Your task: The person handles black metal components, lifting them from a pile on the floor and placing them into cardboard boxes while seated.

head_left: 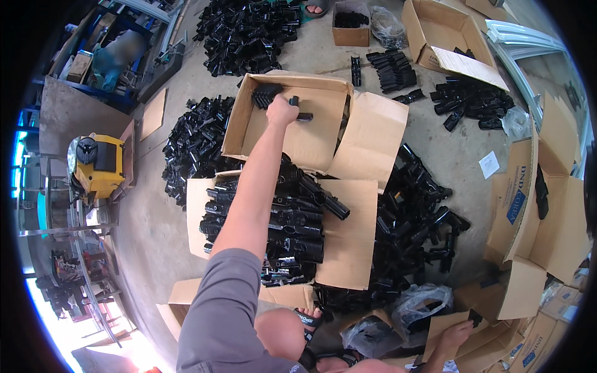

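My left hand (283, 112) reaches into an open cardboard box (298, 160) at the centre, its fingers closed on a black channel-shaped part (304, 116). A short row of similar black parts (266, 95) stands in that box's far left corner, beside the hand. Under my left forearm, a nearer open box (346, 248) is filled with stacked black parts (295, 227). At the lower right, my right hand (455, 336) is closed beside a cardboard flap (434, 332). A small dark patch shows at its fingertips; I cannot make out what it is.
Heaps of black parts lie at the far side (249, 37), left (196, 146) and right (410, 230) of the boxes. Open cartons (550, 217) line the right. Clear plastic bags (423, 304) lie near my feet. A yellow machine (102, 165) stands left; a blurred person (115, 59) is farther back.
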A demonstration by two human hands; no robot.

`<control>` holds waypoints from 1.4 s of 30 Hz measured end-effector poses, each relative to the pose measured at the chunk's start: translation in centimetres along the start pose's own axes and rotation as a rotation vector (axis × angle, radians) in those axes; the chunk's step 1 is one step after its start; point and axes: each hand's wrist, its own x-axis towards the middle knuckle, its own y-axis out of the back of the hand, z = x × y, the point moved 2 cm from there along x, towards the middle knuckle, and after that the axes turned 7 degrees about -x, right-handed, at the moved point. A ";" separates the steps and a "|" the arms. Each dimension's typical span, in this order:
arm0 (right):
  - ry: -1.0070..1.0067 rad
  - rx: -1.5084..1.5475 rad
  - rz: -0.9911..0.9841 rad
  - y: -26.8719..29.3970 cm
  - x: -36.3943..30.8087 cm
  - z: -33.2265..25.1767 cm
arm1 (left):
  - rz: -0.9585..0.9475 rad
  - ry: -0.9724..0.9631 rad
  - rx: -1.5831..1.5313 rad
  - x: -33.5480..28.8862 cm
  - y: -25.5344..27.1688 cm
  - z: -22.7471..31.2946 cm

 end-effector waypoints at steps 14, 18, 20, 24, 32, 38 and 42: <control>-0.026 -0.005 -0.094 -0.2 1.0 -0.5 | 0.083 -0.059 0.355 6.0 5.7 -3.6; -0.078 -0.050 -0.170 -1.0 1.0 1.0 | -0.121 0.073 0.403 6.3 5.2 -1.9; -0.071 -0.008 -0.123 -0.3 0.1 0.3 | -0.156 0.120 0.350 5.3 4.2 -0.8; 0.059 -0.012 -0.045 -1.7 0.2 2.2 | -0.219 -0.057 0.457 2.4 2.0 -1.6; 0.406 -0.163 0.040 -3.1 -0.4 3.9 | -0.237 -0.467 0.583 -4.4 3.0 5.1; 0.198 0.060 0.008 1.1 1.9 -3.6 | -0.225 -0.599 -0.030 -10.1 9.5 10.2; 0.124 0.081 -0.041 1.7 1.8 -1.9 | -0.754 -0.787 -0.311 -24.5 8.3 18.7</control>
